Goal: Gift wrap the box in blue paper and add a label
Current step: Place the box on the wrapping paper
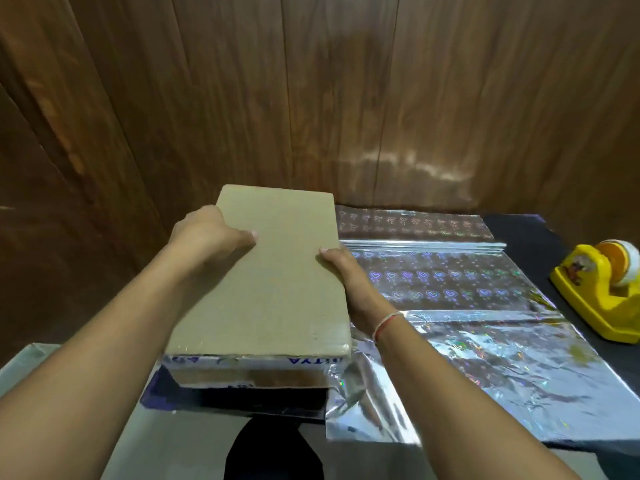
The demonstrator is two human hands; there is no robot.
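Observation:
A plain brown cardboard box point(277, 271) is held above the left end of the table, its near end showing white tape with blue letters. My left hand point(207, 233) grips its left side, thumb on top. My right hand point(341, 271) grips its right side, thumb on the top edge. A shiny silver holographic wrapping sheet point(450, 292) with small heart prints lies spread on the table to the right of the box, creased and partly folded. No label is in view.
A yellow tape dispenser point(599, 292) stands at the right edge on the dark table point(512, 220). A wood-panelled wall point(311, 98) rises right behind the table. A pale surface point(27, 358) shows at the lower left.

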